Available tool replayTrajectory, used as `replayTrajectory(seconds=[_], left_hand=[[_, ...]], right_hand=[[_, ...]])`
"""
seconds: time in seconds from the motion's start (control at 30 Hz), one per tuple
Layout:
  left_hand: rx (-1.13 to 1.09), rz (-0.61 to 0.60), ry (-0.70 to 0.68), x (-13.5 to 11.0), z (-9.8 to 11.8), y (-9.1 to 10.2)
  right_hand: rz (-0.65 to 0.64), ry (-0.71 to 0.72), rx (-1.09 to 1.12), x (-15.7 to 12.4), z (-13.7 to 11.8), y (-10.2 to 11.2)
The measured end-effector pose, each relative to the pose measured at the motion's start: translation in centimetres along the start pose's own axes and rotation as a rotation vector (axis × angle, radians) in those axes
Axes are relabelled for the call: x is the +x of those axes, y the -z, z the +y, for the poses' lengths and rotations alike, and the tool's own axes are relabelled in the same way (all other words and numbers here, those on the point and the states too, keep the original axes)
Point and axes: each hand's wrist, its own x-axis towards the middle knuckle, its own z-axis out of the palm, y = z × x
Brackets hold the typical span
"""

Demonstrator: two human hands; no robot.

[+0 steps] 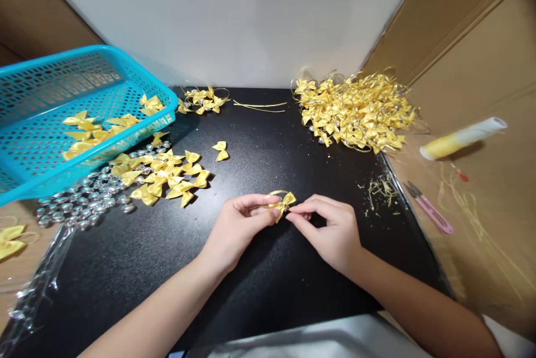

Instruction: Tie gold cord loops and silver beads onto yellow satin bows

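Note:
Over the middle of the black table my left hand [245,221] pinches a yellow ribbon bow [286,201] between thumb and fingers. A thin gold cord loops up from the bow's back. My right hand [330,229] is closed at the bow's right side, thumb and index fingertip pressed together; whatever lies between them is too small to make out, perhaps hidden by the fingers. One loose yellow bow [221,151] lies beyond my left hand. Farther left, a cluster of yellow bows [167,173] sits beside silver beads [79,199].
A turquoise basket [113,56] holding several bows stands at the left. A large heap of corded bows [355,112] fills the back right, a smaller pile [205,100] the back left. Pink thread snips [431,210], cord scraps [383,190] and a yellow-white tube [463,137] lie right.

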Motion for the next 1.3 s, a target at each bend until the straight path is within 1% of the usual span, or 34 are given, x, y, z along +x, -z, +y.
replayTrajectory(seconds=[0.1, 0.2, 0.33, 0.5, 0.97, 1.1, 1.3], left_hand=[[-0.017, -0.022, 0.001, 0.0, -0.2, 0.1], [-0.018, 0.007, 0.004, 0.1, -0.3, 0.2], [0.0, 0.043, 0.002, 0.1, -0.4, 0.3], [-0.007, 0.053, -0.01, 0.2, -0.2, 0.2], [0.085, 0.093, -0.055, 0.0, -0.2, -0.3], [0.094, 0.091, -0.06, 0.0, -0.3, -0.3], [0.097, 0.08, -0.091, -0.1, -0.4, -0.4]], right_hand=[[-0.005, 0.003, -0.022, 0.0, 0.1, 0.0], [-0.018, 0.012, -0.03, 0.1, 0.1, 0.0], [-0.021, -0.011, -0.05, 0.2, 0.0, 0.0], [-0.013, -0.017, -0.036, 0.2, 0.1, 0.1], [-0.013, -0.063, -0.011, 0.0, -0.2, -0.3], [0.013, -0.097, 0.016, -0.2, -0.2, -0.6], [0.024, -0.186, 0.093, -0.6, -0.1, -0.9]])
